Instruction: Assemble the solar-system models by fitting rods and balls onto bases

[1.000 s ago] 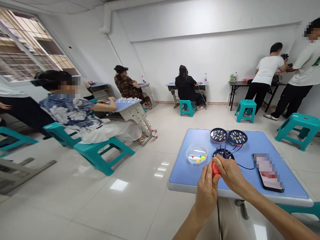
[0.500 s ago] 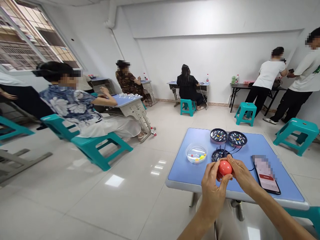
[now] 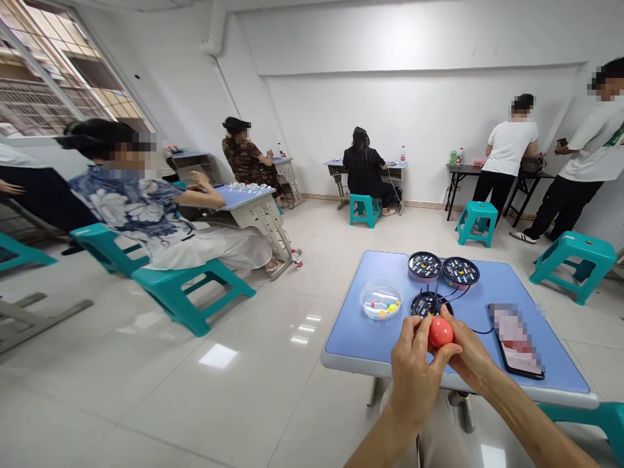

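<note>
View: head camera, looking down at a blue table (image 3: 351, 331) from its near edge.
Red ball (image 3: 441, 333): held up between both hands, above the table's near part and just in front of the nearest black disc; more of it shows than a second ago, when the fingers covered most of it.
Left hand (image 3: 414, 374): fingers curled, pressed against the ball's left side.
Right hand (image 3: 470, 354): fingertips pressed against the ball's right side, so the two hands cup it between them.
Round black discs (image 3: 424, 265): three, two at the far edge, one just behind the ball.
Clear round dish (image 3: 381, 302): one, holding several small coloured balls.
Black cable (image 3: 480, 331): runs among the discs.
Phone (image 3: 515, 341): one, right of the hands, its screen blurred.
Other people: three seated (image 3: 129, 195), two standing at the right wall (image 3: 509, 146).
</note>
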### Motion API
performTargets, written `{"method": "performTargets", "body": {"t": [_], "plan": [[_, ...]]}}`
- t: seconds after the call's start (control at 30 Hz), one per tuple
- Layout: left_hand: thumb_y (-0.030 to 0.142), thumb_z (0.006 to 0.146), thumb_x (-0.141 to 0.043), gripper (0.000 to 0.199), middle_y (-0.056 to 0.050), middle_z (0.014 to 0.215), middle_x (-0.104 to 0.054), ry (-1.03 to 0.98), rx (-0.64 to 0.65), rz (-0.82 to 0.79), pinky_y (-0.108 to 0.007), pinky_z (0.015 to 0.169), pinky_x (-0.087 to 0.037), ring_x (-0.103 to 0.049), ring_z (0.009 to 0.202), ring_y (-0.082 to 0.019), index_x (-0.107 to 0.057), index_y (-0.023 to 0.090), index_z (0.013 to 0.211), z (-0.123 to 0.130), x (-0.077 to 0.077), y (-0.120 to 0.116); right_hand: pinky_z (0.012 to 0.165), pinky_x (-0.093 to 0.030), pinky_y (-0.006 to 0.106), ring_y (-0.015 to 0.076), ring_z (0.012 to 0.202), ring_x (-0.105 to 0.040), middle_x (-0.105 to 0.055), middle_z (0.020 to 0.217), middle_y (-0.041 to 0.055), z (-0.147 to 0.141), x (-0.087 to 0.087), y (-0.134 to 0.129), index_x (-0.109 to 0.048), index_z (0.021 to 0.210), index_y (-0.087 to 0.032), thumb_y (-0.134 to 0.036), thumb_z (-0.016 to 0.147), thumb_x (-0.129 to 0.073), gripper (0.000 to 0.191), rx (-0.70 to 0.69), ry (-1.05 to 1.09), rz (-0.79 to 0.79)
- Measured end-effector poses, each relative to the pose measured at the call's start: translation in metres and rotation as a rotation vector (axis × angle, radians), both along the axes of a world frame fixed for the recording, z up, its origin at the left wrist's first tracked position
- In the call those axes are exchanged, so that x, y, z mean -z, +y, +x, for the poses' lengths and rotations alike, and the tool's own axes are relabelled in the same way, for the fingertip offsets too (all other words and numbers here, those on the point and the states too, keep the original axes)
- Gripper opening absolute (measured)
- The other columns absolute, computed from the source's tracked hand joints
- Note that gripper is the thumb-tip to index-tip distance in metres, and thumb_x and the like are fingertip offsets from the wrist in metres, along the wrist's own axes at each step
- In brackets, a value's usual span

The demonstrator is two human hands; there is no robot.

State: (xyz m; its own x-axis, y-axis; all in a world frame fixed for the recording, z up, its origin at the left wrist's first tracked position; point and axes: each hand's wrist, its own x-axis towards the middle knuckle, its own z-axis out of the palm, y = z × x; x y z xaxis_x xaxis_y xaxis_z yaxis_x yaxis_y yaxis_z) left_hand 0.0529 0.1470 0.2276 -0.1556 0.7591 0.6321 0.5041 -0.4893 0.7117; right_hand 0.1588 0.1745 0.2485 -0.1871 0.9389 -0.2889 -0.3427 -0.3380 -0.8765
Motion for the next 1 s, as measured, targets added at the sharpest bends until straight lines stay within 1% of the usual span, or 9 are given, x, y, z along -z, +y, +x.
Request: {"method": "performTargets", "body": {"t": [0.17,0.3,0.37,0.43,0.5,0.6,0.73,0.87,1.0], "plan": [[0.035,0.082,-0.068,0.027,-0.007,0.094,-0.062,-0.180,0.145,-0.200,-0.029,0.071,-0.053,-0.060,0.078,-0.018,-0.070,0.020,0.104,-0.010,-0.004,0.001,0.043,-0.032,0.024,0.0116,0.049,-0.044,-0.053,0.055,-0.0001,0.003,-0.001,0.003,-0.065,0.071,-0.015,-0.068,0.085,-0.049,0.057,-0.106,-0.216,0.241],[0.040,0.087,-0.061,0.027,-0.004,0.085,-0.062,-0.477,0.373,-0.386,-0.026,0.064,-0.049,-0.057,0.071,-0.015,-0.072,0.017,0.093,-0.026,-0.012,0.005,0.048,-0.041,0.026,0.0147,0.056,-0.053,-0.060,0.064,0.0025,0.013,-0.013,0.005,-0.067,0.098,-0.013,-0.057,0.090,-0.046,0.050,-0.336,-0.254,0.370],[0.044,0.089,-0.057,0.033,-0.002,0.073,-0.060,-0.611,0.482,-0.455,-0.025,0.061,-0.046,-0.053,0.063,-0.012,-0.071,0.014,0.085,-0.033,-0.014,0.008,0.053,-0.045,0.026,0.0154,0.063,-0.057,-0.066,0.075,0.0039,0.017,-0.020,0.004,-0.059,0.120,-0.015,-0.044,0.090,-0.052,0.043,-0.428,-0.258,0.413],[0.048,0.090,-0.055,0.040,-0.001,0.065,-0.058,-0.735,0.556,-0.513,-0.026,0.060,-0.044,-0.053,0.060,-0.012,-0.068,0.013,0.078,-0.037,-0.016,0.010,0.057,-0.046,0.026,0.0154,0.069,-0.059,-0.069,0.081,0.0035,0.018,-0.024,0.001,-0.046,0.134,-0.018,-0.033,0.089,-0.055,0.049,-0.474,-0.326,0.475],[0.051,0.088,-0.056,0.042,-0.003,0.065,-0.060,-0.844,0.592,-0.552,-0.027,0.060,-0.045,-0.055,0.062,-0.013,-0.066,0.013,0.074,-0.038,-0.015,0.010,0.062,-0.047,0.026,0.0151,0.073,-0.061,-0.070,0.082,0.0017,0.016,-0.026,-0.002,-0.043,0.136,-0.021,-0.023,0.087,-0.056,0.051,-0.460,-0.450,0.585],[0.053,0.085,-0.061,0.042,-0.004,0.068,-0.062,-0.939,0.629,-0.570,-0.027,0.060,-0.045,-0.058,0.066,-0.015,-0.063,0.013,0.071,-0.037,-0.013,0.009,0.067,-0.048,0.026,0.0135,0.069,-0.063,-0.070,0.075,-0.0024,0.009,-0.025,-0.004,-0.051,0.128,-0.023,-0.012,0.085,-0.054,0.045,-0.379,-0.601,0.747],[0.051,0.083,-0.066,0.039,-0.006,0.074,-0.065,-0.972,0.627,-0.543,-0.028,0.062,-0.048,-0.060,0.070,-0.016,-0.066,0.013,0.074,-0.036,-0.009,0.007,0.064,-0.047,0.024,0.0127,0.062,-0.062,-0.067,0.068,-0.0054,0.005,-0.025,-0.003,-0.055,0.120,-0.024,-0.006,0.082,-0.053,0.042,-0.343,-0.664,0.831],[0.047,0.078,-0.073,0.037,-0.006,0.086,-0.068,-1.052,0.535,-0.545,-0.028,0.063,-0.051,-0.062,0.071,-0.015,-0.069,0.015,0.096,-0.034,-0.007,0.007,0.062,-0.044,0.026,0.0143,0.061,-0.058,-0.065,0.068,-0.0041,0.006,-0.026,-0.003,-0.059,0.114,-0.025,-0.012,0.085,-0.056,0.032,-0.300,-0.879,0.900],[0.043,0.076,-0.075,0.032,-0.005,0.088,-0.067,-1.183,0.492,-0.548,-0.024,0.067,-0.051,-0.061,0.074,-0.013,-0.070,0.016,0.093,-0.025,-0.006,0.009,0.062,-0.045,0.031,0.0196,0.071,-0.056,-0.061,0.081,0.0035,0.008,-0.020,-0.004,-0.062,0.118,-0.024,-0.028,0.084,-0.065,0.034,-0.108,-1.147,0.990]]}}
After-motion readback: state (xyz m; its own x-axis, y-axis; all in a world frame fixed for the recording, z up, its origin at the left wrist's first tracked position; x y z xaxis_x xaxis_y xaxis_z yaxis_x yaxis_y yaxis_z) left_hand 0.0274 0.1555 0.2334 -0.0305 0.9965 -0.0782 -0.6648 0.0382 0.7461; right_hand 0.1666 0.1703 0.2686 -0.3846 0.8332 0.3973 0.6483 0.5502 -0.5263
